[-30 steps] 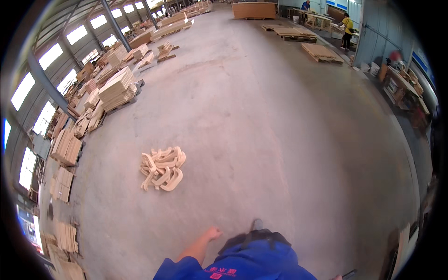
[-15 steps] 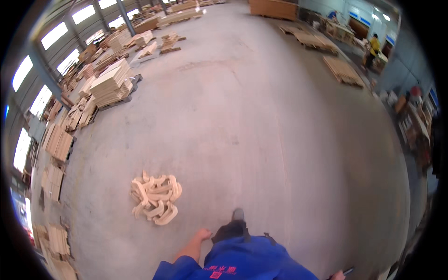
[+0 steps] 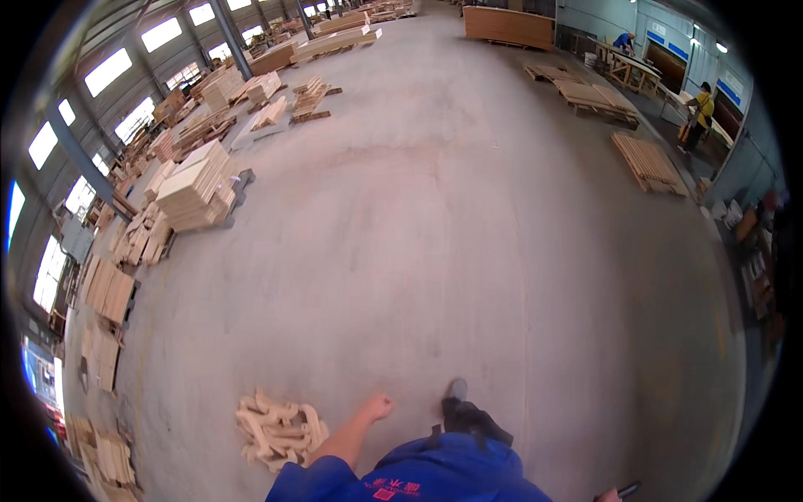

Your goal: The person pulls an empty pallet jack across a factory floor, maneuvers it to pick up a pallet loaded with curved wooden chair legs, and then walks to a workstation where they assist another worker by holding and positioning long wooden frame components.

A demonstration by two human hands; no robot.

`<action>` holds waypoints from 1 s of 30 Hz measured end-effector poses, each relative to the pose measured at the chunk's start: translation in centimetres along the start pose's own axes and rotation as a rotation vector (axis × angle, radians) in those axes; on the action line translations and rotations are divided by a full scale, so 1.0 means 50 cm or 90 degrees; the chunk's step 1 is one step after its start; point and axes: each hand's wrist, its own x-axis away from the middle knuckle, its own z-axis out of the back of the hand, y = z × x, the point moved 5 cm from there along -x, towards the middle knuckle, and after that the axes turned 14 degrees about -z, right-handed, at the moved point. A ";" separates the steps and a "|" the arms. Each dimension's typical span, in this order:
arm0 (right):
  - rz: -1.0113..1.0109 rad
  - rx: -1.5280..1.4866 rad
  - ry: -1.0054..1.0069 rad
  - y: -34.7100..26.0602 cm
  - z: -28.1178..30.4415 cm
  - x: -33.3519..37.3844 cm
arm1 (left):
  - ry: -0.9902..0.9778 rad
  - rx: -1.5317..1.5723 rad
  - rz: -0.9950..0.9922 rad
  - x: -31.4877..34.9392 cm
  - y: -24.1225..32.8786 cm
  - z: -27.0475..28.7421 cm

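My left hand is swung forward over the floor, its fingers curled into a loose fist with nothing visible in them. Just left of that forearm lies a heap of curved pale wooden pieces, partly hidden by the arm and apart from the hand. Low at the right edge of my blue shirt, my right hand is closed round a slim dark object. Only its end sticks out, and its kind cannot be made out.
Stacked boards on a pallet and more timber line the left side. Slatted wood and flat panels lie at the right. A person in yellow stands by the wall. Another person in blue bends over a bench.
I have stepped forward, so the wooden heap is closer and lower in view. My left hand has swung forward, and a foot shows farther right. My right hand keeps its hold.
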 end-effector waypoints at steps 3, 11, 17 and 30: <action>-0.019 -0.064 -0.035 -0.146 -0.118 0.106 | -0.081 0.004 0.056 -0.080 0.001 0.087; 0.078 -0.187 -0.050 -0.554 -0.518 0.188 | -0.060 0.118 0.144 -0.475 0.016 0.360; 0.029 -0.091 -0.044 -0.930 -0.720 0.416 | -0.057 0.075 0.168 -0.882 0.093 0.659; -0.005 -0.152 -0.069 -1.582 -1.263 0.930 | -0.026 -0.049 -0.033 -1.788 0.544 1.317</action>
